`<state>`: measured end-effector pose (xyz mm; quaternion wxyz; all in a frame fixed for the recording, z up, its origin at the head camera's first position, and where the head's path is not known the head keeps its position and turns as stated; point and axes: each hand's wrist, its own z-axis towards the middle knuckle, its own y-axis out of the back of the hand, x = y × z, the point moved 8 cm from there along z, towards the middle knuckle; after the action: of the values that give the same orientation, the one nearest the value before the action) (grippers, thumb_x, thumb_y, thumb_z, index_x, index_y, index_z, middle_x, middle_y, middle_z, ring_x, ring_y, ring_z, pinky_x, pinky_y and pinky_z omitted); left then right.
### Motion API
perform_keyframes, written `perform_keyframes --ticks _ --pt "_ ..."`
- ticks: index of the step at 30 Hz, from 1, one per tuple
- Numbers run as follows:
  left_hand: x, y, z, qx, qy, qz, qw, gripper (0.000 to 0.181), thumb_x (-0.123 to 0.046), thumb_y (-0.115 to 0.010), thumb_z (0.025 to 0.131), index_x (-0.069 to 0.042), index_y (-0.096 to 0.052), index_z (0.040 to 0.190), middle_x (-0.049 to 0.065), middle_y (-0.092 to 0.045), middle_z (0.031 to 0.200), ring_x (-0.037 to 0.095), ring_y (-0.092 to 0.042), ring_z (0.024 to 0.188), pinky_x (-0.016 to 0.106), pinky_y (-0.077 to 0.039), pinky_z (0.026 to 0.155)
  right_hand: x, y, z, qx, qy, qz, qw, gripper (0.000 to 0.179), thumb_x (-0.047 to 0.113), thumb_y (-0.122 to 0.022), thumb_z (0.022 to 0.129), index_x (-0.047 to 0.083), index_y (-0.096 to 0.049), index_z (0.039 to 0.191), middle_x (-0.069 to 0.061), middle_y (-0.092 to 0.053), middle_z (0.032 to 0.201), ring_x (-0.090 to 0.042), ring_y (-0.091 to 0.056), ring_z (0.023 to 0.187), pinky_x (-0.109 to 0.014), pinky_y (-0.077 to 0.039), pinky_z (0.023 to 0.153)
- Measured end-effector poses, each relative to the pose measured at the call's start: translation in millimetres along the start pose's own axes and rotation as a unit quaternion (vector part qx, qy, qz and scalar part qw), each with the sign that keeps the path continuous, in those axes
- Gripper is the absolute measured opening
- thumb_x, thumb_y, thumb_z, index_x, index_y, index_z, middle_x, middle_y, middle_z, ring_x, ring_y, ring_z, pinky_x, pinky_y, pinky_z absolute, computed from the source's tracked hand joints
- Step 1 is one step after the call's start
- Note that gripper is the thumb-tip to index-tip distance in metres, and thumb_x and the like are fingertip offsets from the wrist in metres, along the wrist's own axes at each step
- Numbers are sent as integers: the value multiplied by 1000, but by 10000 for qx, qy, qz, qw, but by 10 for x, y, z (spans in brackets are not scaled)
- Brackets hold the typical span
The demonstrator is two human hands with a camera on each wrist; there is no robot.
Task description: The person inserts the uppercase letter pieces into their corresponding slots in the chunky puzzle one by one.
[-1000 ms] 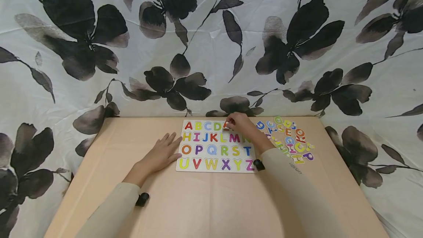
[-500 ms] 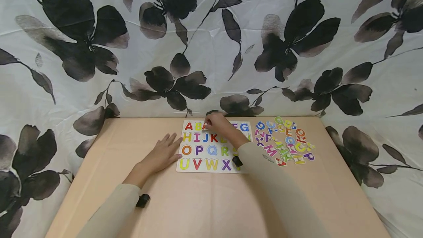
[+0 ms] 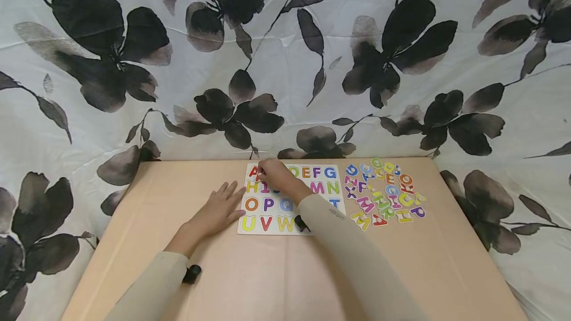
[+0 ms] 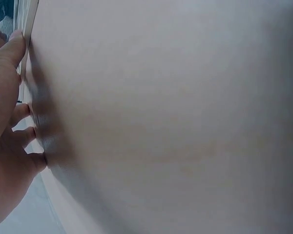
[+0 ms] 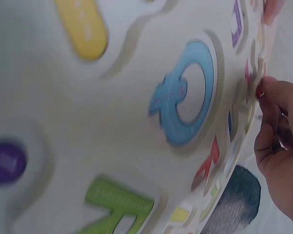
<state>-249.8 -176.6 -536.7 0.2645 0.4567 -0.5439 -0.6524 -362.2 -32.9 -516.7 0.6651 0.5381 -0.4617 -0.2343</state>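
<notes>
A white alphabet board (image 3: 276, 212) with rows of coloured capital letters lies flat on the table, as seen in the head view. My left hand (image 3: 217, 207) has its fingers spread, with the thumb and fingertips right at the board's left edge; in the left wrist view the thumb (image 4: 12, 51) lies along that edge. Over the top row, close to the red A (image 3: 253, 170), is my right hand (image 3: 277, 176). It pinches a small red letter piece (image 5: 260, 91) between thumb and fingertips; most of this piece is hidden. The blue Q (image 5: 173, 97) shows large in the right wrist view.
Several loose coloured letter pieces (image 3: 366, 205) lie scattered to the right of the board. The table (image 3: 285, 271) is beige, and a white cloth (image 3: 285, 78) with dark flowers hangs behind it. My right sleeve (image 3: 352, 246) crosses the board's lower right part.
My right hand has moved left along the top row, from near E and F to beside the A, carrying the red letter piece. The left hand has stayed at the board's edge.
</notes>
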Motion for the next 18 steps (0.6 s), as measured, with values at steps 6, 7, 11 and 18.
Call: perform_keyframes --ticks 6,7,11,18 --pt "17 1 -11 -38 -27 -41 10000 68 -41 -62 103 -10 -40 159 25 -30 166 52 -25 153 77 -27 115 67 -48 91 35 -202 -409 9990 8 19 -66 101 13 -71 99 1 -64 90 -11 -56 80 -22 -48 69" --pt "18 0 -12 -26 -29 -45 10000 68 -41 -61 103 -10 -40 160 25 -30 166 52 -25 153 77 -27 115 70 -55 106 44 -255 -444 9987 8 19 -66 101 13 -71 100 1 -64 91 -11 -56 81 -22 -49 70" --pt "20 21 -8 -40 12 -22 10000 68 -42 -62 103 -10 -40 159 25 -30 166 52 -26 153 77 -27 115 107 -41 171 -107 -264 -475 9985 10 18 -65 102 13 -73 104 0 -68 94 -12 -58 84 -24 -52 76" --pt "9 32 0 18 52 -20 10000 69 -42 -62 102 -11 -40 160 24 -30 167 52 -25 153 77 -27 115 141 -23 226 -301 -292 -482 9980 9 18 -69 100 12 -75 104 1 -71 97 -12 -60 85 -25 -55 82"
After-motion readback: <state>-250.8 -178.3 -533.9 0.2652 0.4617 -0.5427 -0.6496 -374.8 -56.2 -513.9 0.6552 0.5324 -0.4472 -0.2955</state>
